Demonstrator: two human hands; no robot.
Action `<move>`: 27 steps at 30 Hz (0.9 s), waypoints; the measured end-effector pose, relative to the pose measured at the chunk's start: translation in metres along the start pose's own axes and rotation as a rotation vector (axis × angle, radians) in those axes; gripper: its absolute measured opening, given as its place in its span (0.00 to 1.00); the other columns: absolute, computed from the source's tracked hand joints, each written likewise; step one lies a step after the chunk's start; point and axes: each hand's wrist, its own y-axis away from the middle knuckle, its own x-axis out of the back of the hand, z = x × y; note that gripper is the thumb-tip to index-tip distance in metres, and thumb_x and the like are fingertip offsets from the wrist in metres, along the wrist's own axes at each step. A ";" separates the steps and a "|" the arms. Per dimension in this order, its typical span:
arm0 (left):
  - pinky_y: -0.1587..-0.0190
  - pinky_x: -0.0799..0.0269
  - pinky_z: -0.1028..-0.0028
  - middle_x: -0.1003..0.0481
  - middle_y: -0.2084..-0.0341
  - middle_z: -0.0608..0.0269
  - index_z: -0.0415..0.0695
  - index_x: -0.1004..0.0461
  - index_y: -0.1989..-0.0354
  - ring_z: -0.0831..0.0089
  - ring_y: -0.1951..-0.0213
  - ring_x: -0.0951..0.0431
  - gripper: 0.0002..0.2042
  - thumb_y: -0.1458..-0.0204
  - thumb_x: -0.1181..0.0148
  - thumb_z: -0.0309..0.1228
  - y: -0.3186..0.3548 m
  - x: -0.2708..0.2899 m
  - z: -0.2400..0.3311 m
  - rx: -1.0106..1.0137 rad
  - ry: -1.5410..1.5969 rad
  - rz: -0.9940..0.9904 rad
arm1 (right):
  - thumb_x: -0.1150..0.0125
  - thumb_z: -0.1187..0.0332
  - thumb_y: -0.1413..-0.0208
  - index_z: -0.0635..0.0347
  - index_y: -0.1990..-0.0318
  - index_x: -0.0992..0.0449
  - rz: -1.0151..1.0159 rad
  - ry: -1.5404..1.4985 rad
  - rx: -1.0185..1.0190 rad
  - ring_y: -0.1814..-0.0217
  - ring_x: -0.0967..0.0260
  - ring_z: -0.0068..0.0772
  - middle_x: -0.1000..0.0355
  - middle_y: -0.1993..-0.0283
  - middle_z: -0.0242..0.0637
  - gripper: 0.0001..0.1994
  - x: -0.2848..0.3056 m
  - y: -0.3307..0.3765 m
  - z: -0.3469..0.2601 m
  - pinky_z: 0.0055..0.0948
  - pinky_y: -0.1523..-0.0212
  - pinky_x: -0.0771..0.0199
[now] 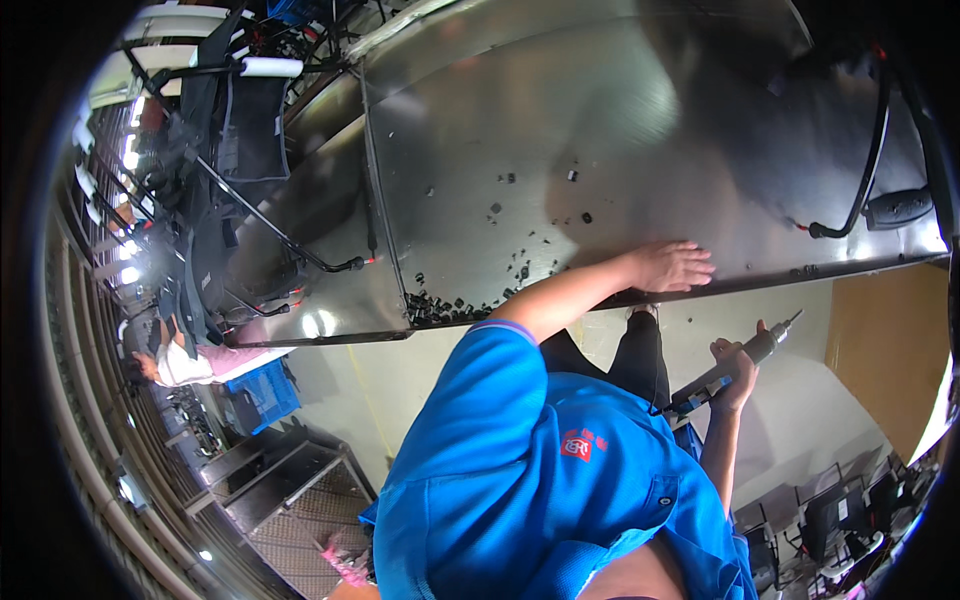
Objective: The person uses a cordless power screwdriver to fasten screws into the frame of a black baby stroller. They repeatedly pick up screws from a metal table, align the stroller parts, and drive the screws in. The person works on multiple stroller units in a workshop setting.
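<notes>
Blue-sleeved left hand lies flat, fingers spread, on the steel table's near edge; below that edge, the right hand is clamped around a grey electric screwdriver.

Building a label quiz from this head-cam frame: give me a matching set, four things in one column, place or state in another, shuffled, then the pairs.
Things:
1. left hand
2. right hand
3. small black parts
4. black cable

Places or states:
A. runs along the table's right end
B. gripping the grey power screwdriver below the table edge
C. scattered on the metal table, heaped near its front edge
D. flat on the metal table, fingers spread

Pairs: 1-D, 2-B, 3-C, 4-A
</notes>
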 end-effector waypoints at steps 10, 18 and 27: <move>0.29 0.63 0.47 0.58 0.27 0.46 0.49 0.51 0.27 0.47 0.27 0.59 0.40 0.44 0.54 0.60 0.210 0.164 -0.075 1.204 -0.559 0.481 | 0.44 0.58 0.48 0.66 0.27 0.60 -0.183 0.164 0.068 0.65 0.31 0.36 0.33 0.75 0.38 0.45 -0.052 0.000 -0.023 0.36 0.55 0.29; 0.29 0.55 0.54 0.50 0.28 0.58 0.52 0.47 0.28 0.56 0.28 0.50 0.39 0.44 0.52 0.60 0.116 0.150 -0.170 0.365 -0.422 0.241 | 0.45 0.60 0.46 0.63 0.27 0.60 -0.064 0.191 -0.038 0.64 0.29 0.37 0.30 0.74 0.39 0.43 -0.075 0.060 0.022 0.39 0.53 0.28; 0.28 0.61 0.52 0.54 0.26 0.61 0.54 0.46 0.28 0.58 0.26 0.56 0.30 0.37 0.56 0.53 0.105 0.083 -0.007 -0.029 -0.055 0.248 | 0.40 0.58 0.52 0.61 0.27 0.58 0.045 0.137 -0.027 0.71 0.28 0.38 0.32 0.77 0.40 0.47 -0.096 0.098 0.009 0.34 0.69 0.21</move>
